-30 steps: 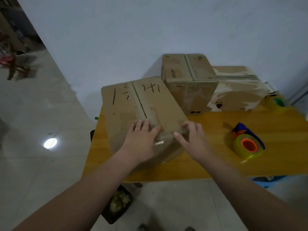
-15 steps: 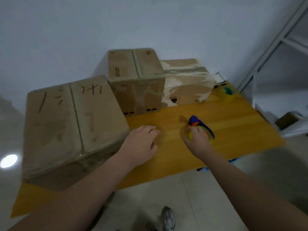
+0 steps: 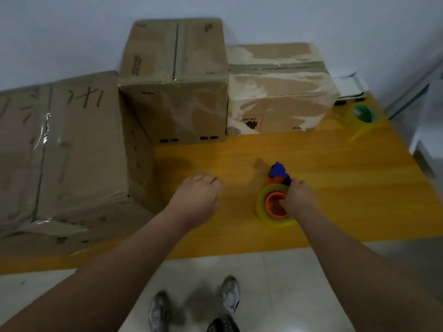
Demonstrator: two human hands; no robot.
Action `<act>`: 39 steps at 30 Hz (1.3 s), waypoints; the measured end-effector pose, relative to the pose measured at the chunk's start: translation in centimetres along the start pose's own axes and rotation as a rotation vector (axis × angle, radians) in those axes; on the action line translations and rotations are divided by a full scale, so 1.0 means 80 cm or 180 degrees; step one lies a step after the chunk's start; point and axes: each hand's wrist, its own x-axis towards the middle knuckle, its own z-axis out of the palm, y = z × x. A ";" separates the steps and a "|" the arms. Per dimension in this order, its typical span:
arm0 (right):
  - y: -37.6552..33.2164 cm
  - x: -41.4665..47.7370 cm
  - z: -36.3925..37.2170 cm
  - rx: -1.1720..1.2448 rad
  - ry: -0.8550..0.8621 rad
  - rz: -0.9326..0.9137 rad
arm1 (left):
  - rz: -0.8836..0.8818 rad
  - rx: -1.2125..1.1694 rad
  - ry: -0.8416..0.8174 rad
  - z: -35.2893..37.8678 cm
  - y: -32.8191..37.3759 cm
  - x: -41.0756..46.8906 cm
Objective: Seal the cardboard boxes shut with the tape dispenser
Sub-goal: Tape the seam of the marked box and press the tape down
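Near the table's (image 3: 359, 188) front edge, the tape dispenser (image 3: 275, 202) w/ yellowish roll is gripped by the right hand (image 3: 297, 197), fingers curled round it. Left hand (image 3: 196, 200) is held beside it, loosely fisted, empty. Three cardboard boxes (image 3: 175, 80) are lined along back & left edges.
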 end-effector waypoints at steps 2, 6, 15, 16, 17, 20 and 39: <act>-0.010 -0.013 0.019 0.0389 -0.0156 0.0020 | -0.0070 -0.0060 -0.0026 0.003 -0.004 -0.005; -0.036 -0.052 0.038 0.1261 -0.0066 -0.0466 | -0.0223 -0.0332 0.0103 -0.003 -0.015 -0.021; -0.107 -0.173 -0.009 0.2617 0.0564 -0.2221 | -0.0572 -0.2452 0.0922 -0.076 -0.039 -0.111; -0.118 -0.184 -0.010 0.2478 0.0668 -0.2398 | -0.0687 -0.2972 0.0848 -0.085 -0.042 -0.123; -0.129 -0.194 -0.009 0.2329 0.0784 -0.2515 | -0.0787 -0.3395 0.0754 -0.094 -0.048 -0.136; -0.166 -0.223 0.001 0.2056 0.1068 -0.2619 | -0.0883 -0.3849 0.0405 -0.115 -0.077 -0.170; -0.315 -0.326 0.052 0.2776 -0.0177 -0.2109 | -0.1616 -0.0685 0.0736 -0.039 -0.335 -0.304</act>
